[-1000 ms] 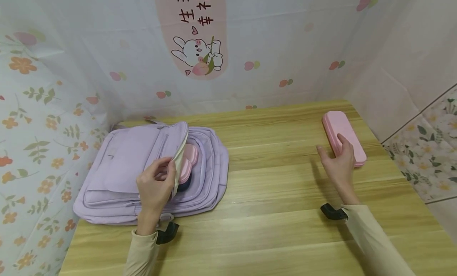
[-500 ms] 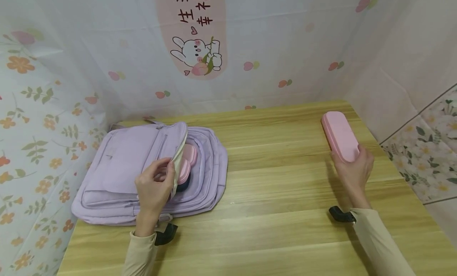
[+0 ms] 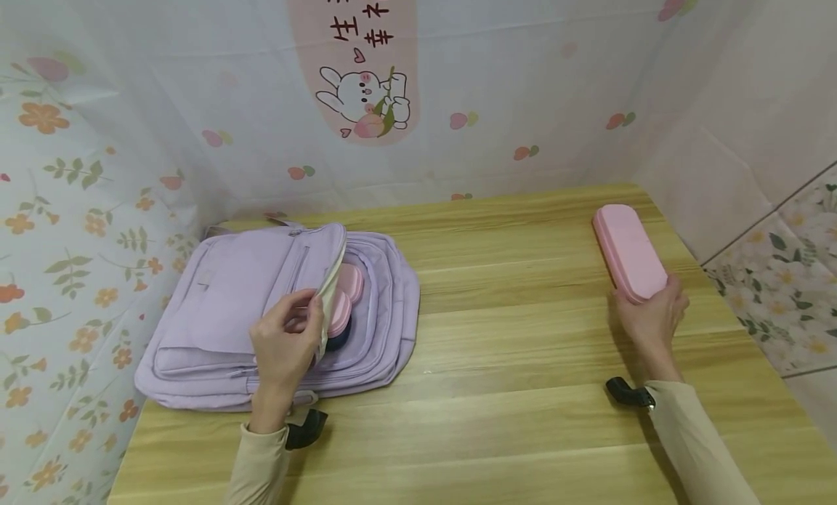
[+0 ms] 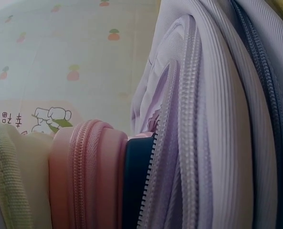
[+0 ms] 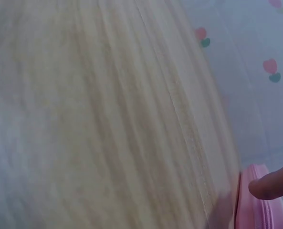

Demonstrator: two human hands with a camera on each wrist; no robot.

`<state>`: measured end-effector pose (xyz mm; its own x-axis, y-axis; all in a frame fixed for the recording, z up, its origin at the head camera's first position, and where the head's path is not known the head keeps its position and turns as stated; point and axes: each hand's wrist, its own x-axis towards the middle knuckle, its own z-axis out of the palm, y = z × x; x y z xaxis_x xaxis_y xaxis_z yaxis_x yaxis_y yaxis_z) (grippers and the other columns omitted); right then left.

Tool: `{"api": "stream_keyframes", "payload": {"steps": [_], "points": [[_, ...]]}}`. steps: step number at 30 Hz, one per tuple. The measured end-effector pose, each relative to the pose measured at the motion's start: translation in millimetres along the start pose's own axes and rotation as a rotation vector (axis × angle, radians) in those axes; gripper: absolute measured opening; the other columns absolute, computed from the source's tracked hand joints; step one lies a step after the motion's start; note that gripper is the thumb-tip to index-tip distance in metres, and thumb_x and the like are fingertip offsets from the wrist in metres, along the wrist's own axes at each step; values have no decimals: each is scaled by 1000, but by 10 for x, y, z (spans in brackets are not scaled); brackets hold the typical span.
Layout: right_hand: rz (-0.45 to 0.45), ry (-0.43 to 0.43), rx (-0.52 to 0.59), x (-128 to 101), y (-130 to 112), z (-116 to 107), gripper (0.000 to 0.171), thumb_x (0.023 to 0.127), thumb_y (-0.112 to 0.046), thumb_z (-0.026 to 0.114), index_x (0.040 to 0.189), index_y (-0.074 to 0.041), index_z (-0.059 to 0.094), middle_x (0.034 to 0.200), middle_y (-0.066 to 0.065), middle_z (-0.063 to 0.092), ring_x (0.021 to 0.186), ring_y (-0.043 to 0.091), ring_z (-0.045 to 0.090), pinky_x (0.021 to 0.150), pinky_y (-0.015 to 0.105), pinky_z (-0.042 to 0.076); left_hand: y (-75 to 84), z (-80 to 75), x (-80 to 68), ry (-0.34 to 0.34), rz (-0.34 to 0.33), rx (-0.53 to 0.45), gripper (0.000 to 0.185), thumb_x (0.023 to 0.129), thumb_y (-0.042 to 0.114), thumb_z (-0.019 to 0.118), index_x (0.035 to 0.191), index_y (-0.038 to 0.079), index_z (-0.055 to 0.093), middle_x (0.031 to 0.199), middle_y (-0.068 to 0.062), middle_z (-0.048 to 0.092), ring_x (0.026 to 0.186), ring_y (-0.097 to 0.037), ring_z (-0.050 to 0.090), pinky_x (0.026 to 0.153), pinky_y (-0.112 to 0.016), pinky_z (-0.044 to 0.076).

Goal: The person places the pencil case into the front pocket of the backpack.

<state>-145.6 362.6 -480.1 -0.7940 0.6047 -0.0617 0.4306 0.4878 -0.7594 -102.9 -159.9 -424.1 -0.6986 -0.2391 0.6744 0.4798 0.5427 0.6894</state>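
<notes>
A lilac backpack (image 3: pixel 229 287) lies flat on the left of the table, its front pocket unzipped. My left hand (image 3: pixel 284 341) pinches the pocket's cream-lined flap (image 3: pixel 330 291) and holds it up. Inside are pink cases (image 3: pixel 351 281) and a dark blue item (image 3: pixel 338 341); the left wrist view shows a zipper on one pink case (image 4: pixel 110 176) beside the dark blue item (image 4: pixel 135 176). At the right, my right hand (image 3: pixel 652 317) grips the near end of a long pink pencil case (image 3: pixel 628 245). In the right wrist view, a thumb (image 5: pixel 272 184) presses its side.
The wood-grain table (image 3: pixel 484 323) stretches between backpack and pencil case. A white printed curtain (image 3: pixel 497 76) hangs along its back edge, and floral cloth (image 3: pixel 72 272) borders the left side. A black wrist mount (image 3: pixel 629 393) sits on each sleeve.
My right hand has moved slightly right and toward me, from hovering over the pencil case to gripping its near end. The left hand keeps its hold on the flap.
</notes>
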Motion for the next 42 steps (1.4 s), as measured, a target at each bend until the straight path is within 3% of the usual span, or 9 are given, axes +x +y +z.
{"api": "stream_keyframes", "payload": {"steps": [9,21,37,42], "points": [[30,-2,-30,42,64,-40,91,91,-27,68,157,3,12,155,35,20,141,48,23,118,61,26,5,5,-21,-5,6,2,15,80,-11,73,94,-7,76,76,-21,74,66,5,64,57,-5,52],[53,25,7,54,101,-72,86,92,-29,67,156,4,19,156,29,28,142,45,30,123,56,25,15,12,-23,-7,-2,-1,16,80,-9,73,95,-6,76,78,-20,75,67,5,64,58,-5,52],[-159,-16,-40,-93,-292,-17,79,90,-28,73,150,5,34,147,31,46,136,48,42,115,60,32,25,-17,15,-7,25,23,15,82,-5,74,96,-3,77,77,-17,75,64,2,65,59,-5,52],[-272,-24,-15,-194,-398,77,79,87,-24,77,148,6,37,143,33,49,132,49,45,111,62,34,17,-10,15,-12,16,13,15,81,-6,74,96,-4,77,77,-18,75,64,3,64,58,-5,52]]}}
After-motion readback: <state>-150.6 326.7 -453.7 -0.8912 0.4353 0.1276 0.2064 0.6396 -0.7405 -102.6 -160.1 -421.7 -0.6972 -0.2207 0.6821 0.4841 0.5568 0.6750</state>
